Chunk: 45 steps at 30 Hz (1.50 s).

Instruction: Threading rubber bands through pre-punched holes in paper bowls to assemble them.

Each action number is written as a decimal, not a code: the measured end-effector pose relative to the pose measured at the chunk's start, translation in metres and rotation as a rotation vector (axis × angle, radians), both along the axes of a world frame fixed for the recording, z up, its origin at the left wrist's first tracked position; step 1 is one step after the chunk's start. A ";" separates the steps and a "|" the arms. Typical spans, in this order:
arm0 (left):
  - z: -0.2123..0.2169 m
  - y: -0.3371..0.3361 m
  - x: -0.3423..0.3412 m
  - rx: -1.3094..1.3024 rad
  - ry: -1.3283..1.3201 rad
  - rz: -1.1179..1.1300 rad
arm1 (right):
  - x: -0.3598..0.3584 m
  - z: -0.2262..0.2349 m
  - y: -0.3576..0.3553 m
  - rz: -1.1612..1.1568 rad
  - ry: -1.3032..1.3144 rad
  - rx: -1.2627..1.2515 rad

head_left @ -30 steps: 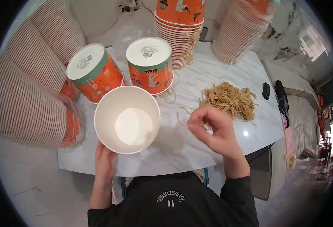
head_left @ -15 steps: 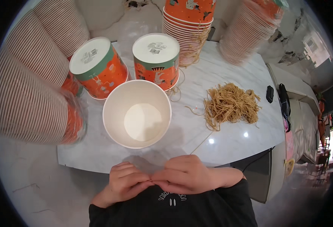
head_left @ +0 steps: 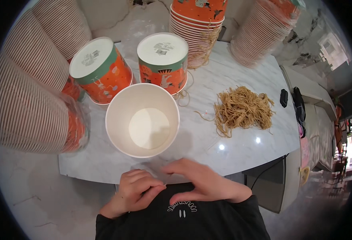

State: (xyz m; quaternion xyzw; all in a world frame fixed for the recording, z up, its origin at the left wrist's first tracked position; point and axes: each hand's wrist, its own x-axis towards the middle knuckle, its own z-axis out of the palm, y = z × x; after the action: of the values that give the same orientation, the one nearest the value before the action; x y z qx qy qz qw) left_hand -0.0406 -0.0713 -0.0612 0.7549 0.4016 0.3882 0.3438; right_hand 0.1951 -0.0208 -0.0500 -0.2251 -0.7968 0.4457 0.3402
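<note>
My left hand (head_left: pixel 136 190) is closed in a pinch in front of the table's near edge, thumb against the fingers; what sits in the pinch is too small and blurred to make out. Beside it my right hand (head_left: pixel 200 182) is open, thumb and fingers spread, slightly smeared by motion. Just beyond both hands a large white paper bucket (head_left: pixel 118 120) stands upright, its mouth up and nothing in it. To the right on the marble-look table (head_left: pixel 200 148) lies a tangled heap of brown twine (head_left: pixel 244 110).
Two orange and green paper buckets, one left (head_left: pixel 104 78) and one centre (head_left: pixel 164 72), stand upside down behind the white one. Tall stacks of nested buckets rise at the left (head_left: pixel 28 108), back (head_left: pixel 188 44) and back right (head_left: pixel 260 36). A small black object (head_left: pixel 284 98) lies near the right edge.
My right hand has come away from my left and opened. The strand that ran from the heap toward my right hand no longer shows. The left hand stays pinched.
</note>
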 end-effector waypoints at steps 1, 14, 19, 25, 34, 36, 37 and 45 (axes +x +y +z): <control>0.000 0.001 0.001 0.021 0.016 -0.004 | -0.002 -0.006 -0.006 -0.003 -0.001 0.000; -0.004 0.005 0.007 0.049 -0.038 -0.083 | -0.007 -0.024 -0.030 -0.134 0.151 0.053; -0.005 0.006 0.016 0.056 -0.096 -0.071 | -0.002 -0.022 -0.025 -0.219 0.105 0.294; -0.004 0.012 0.022 0.157 -0.062 -0.041 | -0.002 -0.037 -0.022 -0.298 0.129 0.429; -0.003 0.015 0.026 0.167 -0.048 -0.023 | 0.003 -0.031 -0.026 -0.303 0.114 0.319; -0.004 0.016 0.027 0.159 -0.053 -0.027 | 0.004 -0.030 -0.025 -0.303 0.107 0.350; -0.004 0.016 0.027 0.151 -0.058 -0.031 | 0.005 -0.029 -0.024 -0.302 0.100 0.382; 0.031 0.041 0.038 0.315 0.134 -0.160 | 0.026 -0.022 -0.017 -0.354 0.172 0.405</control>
State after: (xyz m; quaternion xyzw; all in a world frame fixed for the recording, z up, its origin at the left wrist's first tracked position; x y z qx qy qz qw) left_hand -0.0023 -0.0304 -0.0301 0.8531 0.2964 0.3666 0.2234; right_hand 0.2213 -0.0382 -0.0717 -0.2494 -0.7862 0.2286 0.5171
